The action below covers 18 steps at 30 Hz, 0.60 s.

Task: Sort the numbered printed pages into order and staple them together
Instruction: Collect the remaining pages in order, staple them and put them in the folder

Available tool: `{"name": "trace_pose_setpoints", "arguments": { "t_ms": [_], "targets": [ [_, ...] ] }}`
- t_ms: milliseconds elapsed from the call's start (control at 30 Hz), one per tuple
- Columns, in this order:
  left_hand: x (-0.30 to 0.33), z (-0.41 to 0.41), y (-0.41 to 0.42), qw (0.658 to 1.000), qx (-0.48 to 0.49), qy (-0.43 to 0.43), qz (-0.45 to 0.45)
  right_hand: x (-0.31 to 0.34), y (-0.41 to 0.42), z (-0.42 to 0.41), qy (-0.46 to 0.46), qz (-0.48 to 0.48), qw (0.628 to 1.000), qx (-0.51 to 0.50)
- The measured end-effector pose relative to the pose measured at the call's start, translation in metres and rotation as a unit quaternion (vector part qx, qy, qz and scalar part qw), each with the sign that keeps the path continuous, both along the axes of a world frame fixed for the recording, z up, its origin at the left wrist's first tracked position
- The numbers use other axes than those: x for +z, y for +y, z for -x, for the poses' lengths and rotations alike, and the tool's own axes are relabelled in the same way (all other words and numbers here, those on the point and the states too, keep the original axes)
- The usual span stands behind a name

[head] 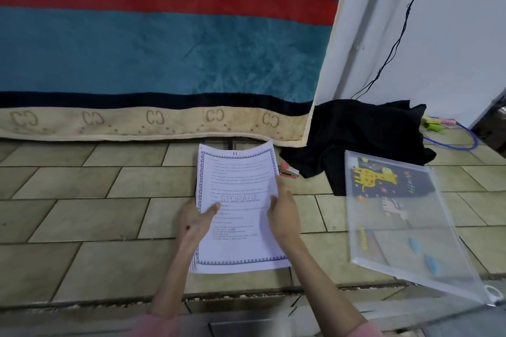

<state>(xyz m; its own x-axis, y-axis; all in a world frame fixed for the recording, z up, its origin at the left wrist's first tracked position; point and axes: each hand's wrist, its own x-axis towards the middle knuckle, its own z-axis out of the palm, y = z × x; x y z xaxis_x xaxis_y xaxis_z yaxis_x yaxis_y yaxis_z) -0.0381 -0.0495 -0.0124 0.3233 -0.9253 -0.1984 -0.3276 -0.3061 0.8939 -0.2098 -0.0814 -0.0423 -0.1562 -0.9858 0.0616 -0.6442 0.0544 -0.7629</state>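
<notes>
You hold the stack of pages (237, 208) just above the tiled floor (90, 216), both side edges gripped so the sheets stay squared for ordering. Your left hand (195, 220) pinches the stack's left edge, thumb on the top sheet; your right hand (283, 215) clamps the right edge, fingers curled behind. The red stapler (289, 170) lies on the floor just right of the stack's upper corner, within reach.
</notes>
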Motion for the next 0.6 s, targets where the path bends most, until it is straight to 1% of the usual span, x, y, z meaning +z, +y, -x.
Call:
{"name": "trace_pose_setpoints", "arguments": {
  "t_ms": [33, 67, 100, 133, 200, 233, 300, 367, 433, 467, 533, 567, 600],
  "targets": [
    [-0.005, -0.001, 0.001, 0.999, 0.012, -0.031, -0.001, -0.005, 0.002, -0.001, 0.039, -0.022, 0.999, -0.002],
    [-0.011, -0.002, 0.000, 0.997, 0.012, -0.072, -0.011, -0.011, 0.004, -0.003, 0.101, -0.013, 0.995, -0.012],
    [-0.016, -0.003, -0.002, 0.991, 0.003, -0.132, -0.023, -0.016, 0.005, -0.006, 0.169, 0.016, 0.985, -0.027],
    [-0.019, -0.002, -0.003, 0.980, -0.002, -0.195, -0.029, -0.020, 0.005, -0.008, 0.213, 0.022, 0.976, -0.032],
    [-0.024, 0.001, -0.005, 0.960, -0.016, -0.278, -0.027, -0.025, 0.005, -0.008, 0.256, -0.007, 0.966, -0.016],
    [-0.027, 0.001, -0.005, 0.949, -0.031, -0.311, -0.032, -0.026, 0.006, -0.008, 0.263, -0.032, 0.964, 0.006],
    [-0.032, -0.003, -0.008, 0.931, -0.058, -0.354, -0.066, -0.024, 0.008, -0.005, 0.261, -0.080, 0.961, 0.047],
    [-0.031, -0.005, -0.011, 0.930, -0.059, -0.347, -0.107, -0.019, 0.007, -0.003, 0.256, -0.079, 0.962, 0.051],
    [-0.023, 0.002, -0.015, 0.934, -0.033, -0.337, -0.116, -0.011, 0.006, 0.002, 0.195, -0.078, 0.976, 0.051],
    [-0.018, 0.010, -0.016, 0.937, -0.007, -0.338, -0.089, -0.006, 0.003, 0.008, 0.142, -0.060, 0.987, 0.045],
    [-0.007, 0.032, -0.022, 0.942, 0.025, -0.333, 0.016, 0.005, -0.004, 0.031, 0.046, 0.020, 0.999, -0.014],
    [0.001, 0.048, -0.026, 0.948, 0.008, -0.311, 0.067, 0.012, -0.008, 0.049, 0.025, 0.058, 0.996, -0.064],
    [0.008, 0.068, -0.031, 0.957, -0.027, -0.269, 0.103, 0.018, -0.012, 0.071, 0.028, 0.085, 0.989, -0.114]
  ]
}}
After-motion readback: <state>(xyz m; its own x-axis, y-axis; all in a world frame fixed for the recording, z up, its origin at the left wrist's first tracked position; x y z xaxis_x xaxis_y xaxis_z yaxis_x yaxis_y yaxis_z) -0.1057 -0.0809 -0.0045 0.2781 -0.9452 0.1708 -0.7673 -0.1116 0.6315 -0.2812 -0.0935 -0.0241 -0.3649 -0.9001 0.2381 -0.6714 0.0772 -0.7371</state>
